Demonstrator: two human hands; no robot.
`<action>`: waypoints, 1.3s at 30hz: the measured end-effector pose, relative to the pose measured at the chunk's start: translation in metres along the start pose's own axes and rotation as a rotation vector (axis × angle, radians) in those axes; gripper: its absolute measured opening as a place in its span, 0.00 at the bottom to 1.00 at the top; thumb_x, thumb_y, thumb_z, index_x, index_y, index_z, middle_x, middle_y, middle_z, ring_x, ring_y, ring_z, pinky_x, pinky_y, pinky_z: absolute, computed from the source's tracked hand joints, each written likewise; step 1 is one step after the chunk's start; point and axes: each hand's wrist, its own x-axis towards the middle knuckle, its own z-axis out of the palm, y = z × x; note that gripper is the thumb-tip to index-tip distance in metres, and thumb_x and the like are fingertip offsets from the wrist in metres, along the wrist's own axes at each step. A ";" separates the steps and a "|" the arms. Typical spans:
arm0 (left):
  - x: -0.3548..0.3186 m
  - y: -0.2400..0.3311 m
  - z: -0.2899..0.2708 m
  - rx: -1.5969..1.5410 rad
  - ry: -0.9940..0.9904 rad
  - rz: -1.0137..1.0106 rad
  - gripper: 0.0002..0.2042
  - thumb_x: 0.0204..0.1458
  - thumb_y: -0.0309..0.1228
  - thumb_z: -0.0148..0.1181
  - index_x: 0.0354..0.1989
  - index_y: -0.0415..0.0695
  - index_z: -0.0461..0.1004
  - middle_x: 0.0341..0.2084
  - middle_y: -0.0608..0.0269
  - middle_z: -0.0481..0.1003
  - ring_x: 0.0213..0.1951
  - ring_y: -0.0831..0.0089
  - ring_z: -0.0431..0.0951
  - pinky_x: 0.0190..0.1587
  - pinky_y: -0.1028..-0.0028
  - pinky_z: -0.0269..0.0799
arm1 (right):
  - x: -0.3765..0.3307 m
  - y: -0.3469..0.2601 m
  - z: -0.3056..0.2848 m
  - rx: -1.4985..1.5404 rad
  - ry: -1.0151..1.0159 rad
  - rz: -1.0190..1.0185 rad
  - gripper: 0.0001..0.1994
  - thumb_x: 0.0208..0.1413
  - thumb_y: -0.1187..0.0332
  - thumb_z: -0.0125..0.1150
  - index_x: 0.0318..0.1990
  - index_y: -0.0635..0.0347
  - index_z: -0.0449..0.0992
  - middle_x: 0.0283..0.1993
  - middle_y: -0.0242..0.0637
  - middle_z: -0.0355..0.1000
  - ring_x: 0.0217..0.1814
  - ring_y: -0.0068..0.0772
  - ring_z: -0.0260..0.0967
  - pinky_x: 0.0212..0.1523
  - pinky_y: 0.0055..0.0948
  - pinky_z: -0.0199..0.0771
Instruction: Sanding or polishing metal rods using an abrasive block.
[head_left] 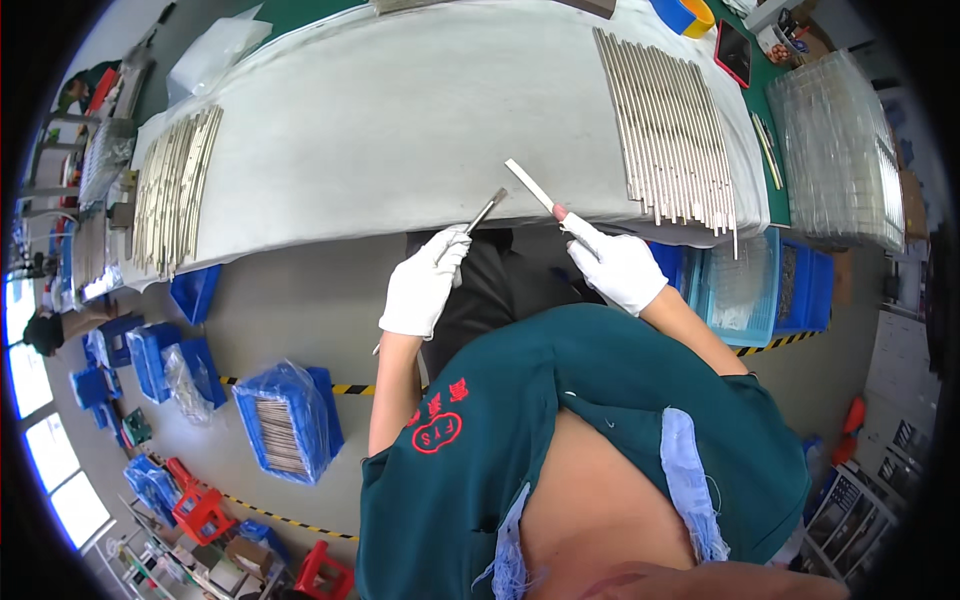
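Observation:
My left hand (425, 283), in a white glove, is closed around a slim metal rod (486, 212) with a darker, slightly wider tip. The rod slants up and to the right, just over the table's near edge. My right hand (622, 272), gloved in white with a bare fingertip showing, grips a narrow, pale metal strip (530, 186). That strip points up and to the left, and its far end lies close to the rod's tip without visibly touching it. The lower part of each piece is hidden by the hand.
Metal strips lie side by side on the white-covered table (400, 110), in a right row (670, 130) and a left row (177, 190). A phone (733, 53) and clear plastic trays (838, 150) stand at right. Blue bins (803, 285) sit below; a wrapped crate (288, 420) stands on the floor.

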 end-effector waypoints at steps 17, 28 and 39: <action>-0.001 -0.004 0.003 0.318 0.118 0.256 0.12 0.52 0.34 0.53 0.45 0.51 0.73 0.32 0.64 0.77 0.32 0.68 0.77 0.35 0.74 0.72 | 0.008 -0.015 -0.019 0.008 -0.132 0.022 0.23 0.56 0.62 0.46 0.60 0.28 0.58 0.10 0.35 0.61 0.09 0.36 0.60 0.10 0.33 0.59; 0.000 -0.011 0.002 0.393 0.143 0.361 0.13 0.51 0.30 0.52 0.46 0.53 0.72 0.31 0.66 0.77 0.32 0.69 0.77 0.34 0.77 0.72 | 0.003 -0.013 -0.018 0.033 -0.143 0.008 0.23 0.51 0.68 0.52 0.57 0.37 0.65 0.17 0.31 0.67 0.08 0.32 0.58 0.10 0.28 0.61; 0.000 -0.006 0.001 0.068 0.011 0.164 0.12 0.53 0.28 0.50 0.45 0.45 0.72 0.26 0.64 0.76 0.27 0.74 0.75 0.33 0.79 0.70 | 0.011 0.004 0.002 -0.008 0.185 -0.242 0.22 0.51 0.67 0.51 0.56 0.49 0.63 0.25 0.34 0.72 0.10 0.34 0.61 0.13 0.31 0.64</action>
